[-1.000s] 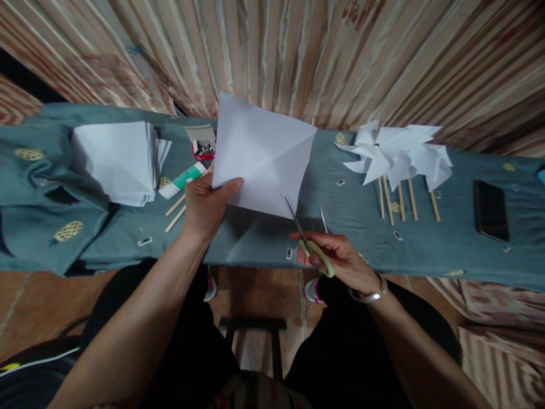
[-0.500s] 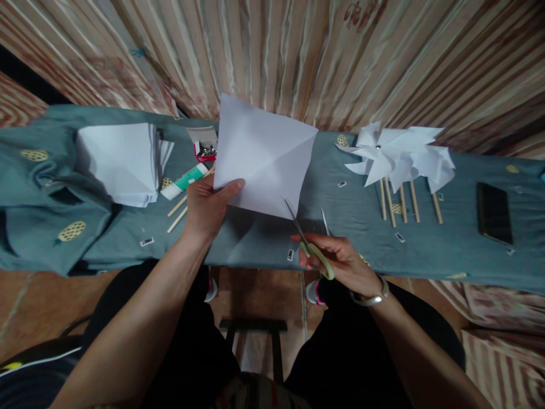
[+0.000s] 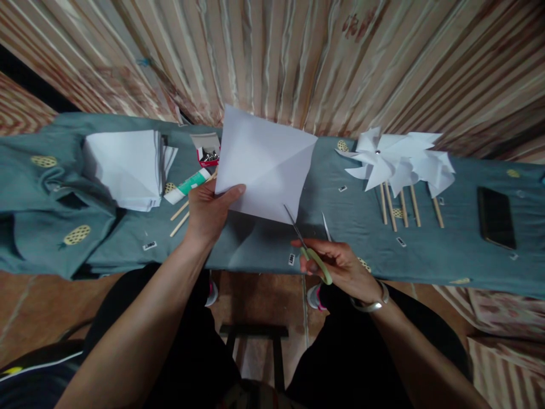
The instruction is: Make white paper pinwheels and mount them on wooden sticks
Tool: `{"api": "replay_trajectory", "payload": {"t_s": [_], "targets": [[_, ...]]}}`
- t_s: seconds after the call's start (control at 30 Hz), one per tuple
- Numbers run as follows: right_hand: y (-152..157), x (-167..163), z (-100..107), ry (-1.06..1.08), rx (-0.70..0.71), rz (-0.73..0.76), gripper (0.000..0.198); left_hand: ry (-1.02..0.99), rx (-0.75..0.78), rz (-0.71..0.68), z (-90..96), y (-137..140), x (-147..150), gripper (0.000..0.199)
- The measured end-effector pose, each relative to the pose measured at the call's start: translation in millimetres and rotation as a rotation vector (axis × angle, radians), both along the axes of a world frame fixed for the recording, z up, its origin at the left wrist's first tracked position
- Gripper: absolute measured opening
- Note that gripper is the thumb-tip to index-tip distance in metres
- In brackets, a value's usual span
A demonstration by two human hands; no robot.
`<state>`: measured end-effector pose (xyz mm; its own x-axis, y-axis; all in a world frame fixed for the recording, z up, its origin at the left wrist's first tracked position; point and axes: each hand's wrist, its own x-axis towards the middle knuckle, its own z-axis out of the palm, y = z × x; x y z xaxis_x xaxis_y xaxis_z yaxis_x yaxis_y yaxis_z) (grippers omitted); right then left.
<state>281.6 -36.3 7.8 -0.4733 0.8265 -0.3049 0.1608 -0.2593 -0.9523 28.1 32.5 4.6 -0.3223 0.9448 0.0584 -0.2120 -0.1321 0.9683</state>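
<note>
Head view: the left hand [image 3: 208, 213] pinches a sheet [image 3: 264, 165], likely light, floppy, best held by its edge; the right hand [image 3: 343, 264] holds scissors [image 3: 317, 264] near the desk's [image 3: 255, 250] front edge.

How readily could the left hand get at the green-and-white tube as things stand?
Probably not without letting go: the left hand pinches the creased white paper. Otherwise the way looks free: the green-and-white tube lies close beside that hand, mostly uncovered.
</note>
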Motion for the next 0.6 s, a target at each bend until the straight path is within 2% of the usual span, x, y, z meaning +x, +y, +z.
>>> {"api": "replay_trajectory", "payload": {"t_s": [0.33, 0.6], "targets": [[-1.9, -5.5, -4.0, 0.045, -0.053, -0.041, 0.038, -0.005, -0.024, 0.007, -0.6, 0.3, -2.2, 0.016], [-1.7, -6.7, -2.5, -0.001, -0.033, -0.041, 0.040, 0.017, -0.032, -0.011, -1.3, -0.7, -2.2, 0.015]]}}
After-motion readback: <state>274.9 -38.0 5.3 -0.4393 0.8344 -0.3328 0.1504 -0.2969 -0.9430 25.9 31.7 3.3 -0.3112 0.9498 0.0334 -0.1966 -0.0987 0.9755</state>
